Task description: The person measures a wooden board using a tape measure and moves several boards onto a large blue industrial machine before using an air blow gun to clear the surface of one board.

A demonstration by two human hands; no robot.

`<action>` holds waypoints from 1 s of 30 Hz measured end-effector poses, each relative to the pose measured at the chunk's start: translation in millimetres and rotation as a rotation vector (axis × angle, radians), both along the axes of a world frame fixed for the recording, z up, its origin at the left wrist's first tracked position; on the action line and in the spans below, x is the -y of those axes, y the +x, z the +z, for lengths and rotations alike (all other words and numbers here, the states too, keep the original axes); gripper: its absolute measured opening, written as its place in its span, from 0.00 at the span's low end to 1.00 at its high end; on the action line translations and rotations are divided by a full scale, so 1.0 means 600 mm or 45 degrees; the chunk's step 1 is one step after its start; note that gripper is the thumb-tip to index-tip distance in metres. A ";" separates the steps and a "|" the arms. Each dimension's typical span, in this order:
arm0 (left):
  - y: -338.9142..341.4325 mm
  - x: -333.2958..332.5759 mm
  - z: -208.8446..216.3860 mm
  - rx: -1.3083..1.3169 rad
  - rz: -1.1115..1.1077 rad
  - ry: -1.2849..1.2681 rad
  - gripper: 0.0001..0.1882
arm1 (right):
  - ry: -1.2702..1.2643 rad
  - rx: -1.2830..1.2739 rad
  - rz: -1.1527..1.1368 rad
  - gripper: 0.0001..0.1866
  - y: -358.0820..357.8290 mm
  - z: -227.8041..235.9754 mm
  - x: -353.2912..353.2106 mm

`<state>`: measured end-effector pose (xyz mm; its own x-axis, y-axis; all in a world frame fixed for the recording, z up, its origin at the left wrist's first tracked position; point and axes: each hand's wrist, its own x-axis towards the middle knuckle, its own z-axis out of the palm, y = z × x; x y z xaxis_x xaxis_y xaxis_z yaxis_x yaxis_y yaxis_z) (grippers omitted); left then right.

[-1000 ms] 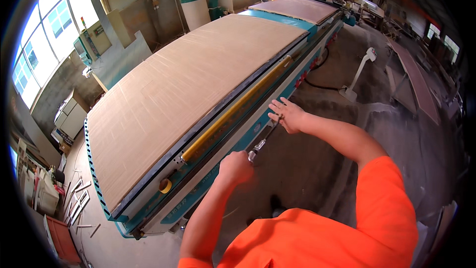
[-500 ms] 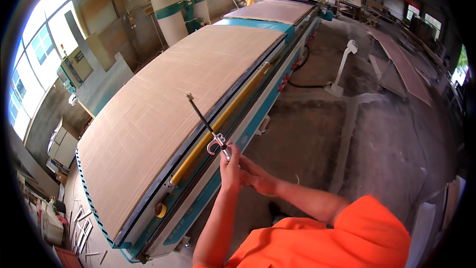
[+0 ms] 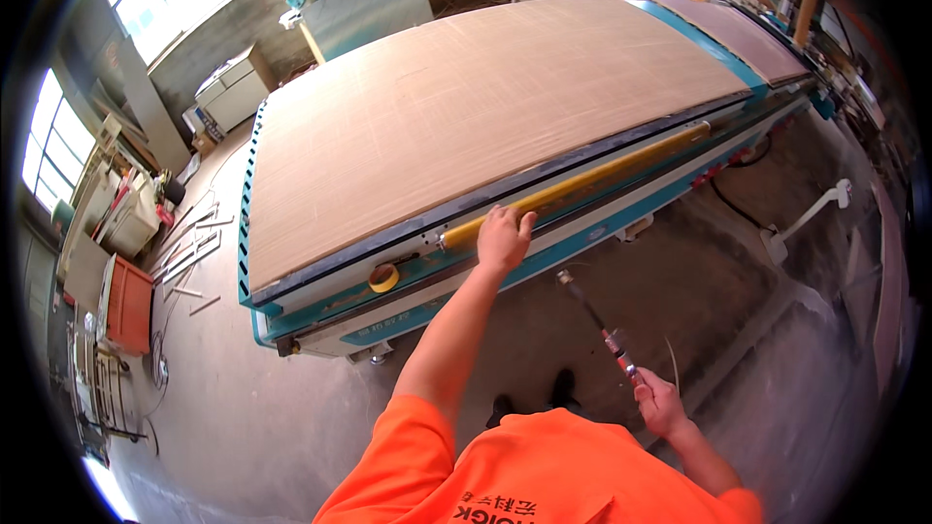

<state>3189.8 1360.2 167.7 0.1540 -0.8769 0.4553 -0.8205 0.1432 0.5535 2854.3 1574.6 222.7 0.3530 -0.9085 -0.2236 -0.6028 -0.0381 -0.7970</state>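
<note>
My left hand reaches forward over the yellow bar along the side of a long machine. Its thumb stands apart from the bent fingers, and contact with the bar cannot be made out for certain. My right hand is wrapped around the red and silver handle of a long thin wand tool. The wand's black shaft points up and to the left, over the floor, ending in a metal tip. A roll of yellow tape lies on the machine's side ledge, left of my left hand.
A large wood-grained sheet covers the machine bed, with a second panel beyond. A white pedestal stands at right. Wood strips and an orange-red cabinet are on the left. A thin line hangs by my right hand.
My hands were together at the wand; now the left has left it and moved to the yellow bar. The right has carried the wand right and lower. My view has swung left.
</note>
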 end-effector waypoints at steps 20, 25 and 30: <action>0.101 -0.062 0.080 -2.679 -0.124 0.233 0.34 | -0.153 0.028 0.240 0.14 0.046 -0.026 0.030; 0.111 -0.073 0.061 -2.416 -0.001 0.331 0.34 | -0.479 0.186 0.504 0.17 0.072 -0.052 0.020; 0.104 -0.108 0.037 0.182 0.127 0.249 0.31 | -0.090 0.212 0.299 0.17 0.087 -0.032 0.013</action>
